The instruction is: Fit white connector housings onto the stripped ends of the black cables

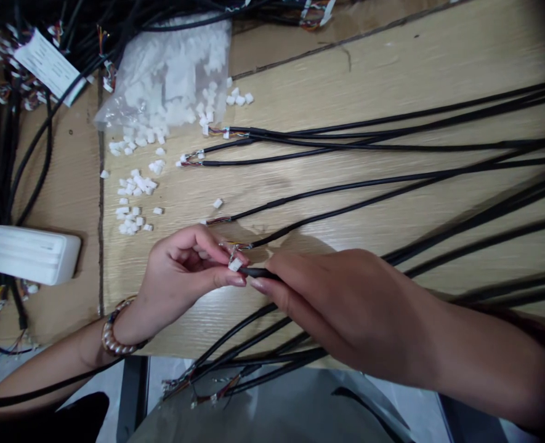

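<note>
My left hand (184, 264) comes in from the left with a beaded bracelet on its wrist. Its thumb and fingers are pinched at a small white connector (235, 264) with thin wires. Just to the right, my right hand (332, 301) grips a black cable (259, 272) close behind that connector. The fingertips of both hands nearly touch. Right above them lies another black cable (281, 232) with bare coloured wires at its end.
Small white connectors (137, 183) lie in loose piles beside a clear plastic bag (161, 74). Several black cables (369, 181) cross the wooden board (438, 55). A white box (31, 253) and bundled cables are at the left. More cable ends (207, 378) hang over the near edge.
</note>
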`<control>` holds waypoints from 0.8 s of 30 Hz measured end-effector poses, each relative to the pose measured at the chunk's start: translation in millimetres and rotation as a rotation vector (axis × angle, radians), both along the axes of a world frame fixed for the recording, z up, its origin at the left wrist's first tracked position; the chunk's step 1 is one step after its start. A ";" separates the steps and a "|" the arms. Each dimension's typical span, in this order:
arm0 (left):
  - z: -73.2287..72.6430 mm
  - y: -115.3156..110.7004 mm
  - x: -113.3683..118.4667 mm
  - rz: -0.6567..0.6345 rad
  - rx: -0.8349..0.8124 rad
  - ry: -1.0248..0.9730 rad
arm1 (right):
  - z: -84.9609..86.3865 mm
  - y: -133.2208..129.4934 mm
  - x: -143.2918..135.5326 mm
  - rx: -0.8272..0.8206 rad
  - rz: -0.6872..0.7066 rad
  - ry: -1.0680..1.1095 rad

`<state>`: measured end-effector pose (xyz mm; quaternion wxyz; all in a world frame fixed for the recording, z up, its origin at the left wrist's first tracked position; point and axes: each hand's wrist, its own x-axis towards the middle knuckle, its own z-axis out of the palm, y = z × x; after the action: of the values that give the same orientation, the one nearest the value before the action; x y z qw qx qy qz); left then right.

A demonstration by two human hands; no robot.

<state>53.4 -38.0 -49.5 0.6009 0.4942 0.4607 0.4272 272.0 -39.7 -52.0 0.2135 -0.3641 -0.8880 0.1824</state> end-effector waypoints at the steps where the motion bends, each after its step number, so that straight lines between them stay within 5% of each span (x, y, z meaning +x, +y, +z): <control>1: 0.3 0.2 0.1 0.003 -0.002 -0.002 | 0.1 0.1 0.0 -0.009 0.005 -0.004; 17: -2.2 -0.6 -3.1 0.008 0.008 0.043 | 4.7 8.4 5.9 -0.240 -0.006 0.042; 24: -3.3 -2.1 -4.9 -0.010 -0.008 -0.006 | 5.7 8.5 7.1 -0.170 -0.008 0.066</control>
<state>48.5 -40.1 -52.8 0.6063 0.4927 0.4581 0.4240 279.0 -31.3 -46.3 0.2118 -0.3781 -0.8603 0.2683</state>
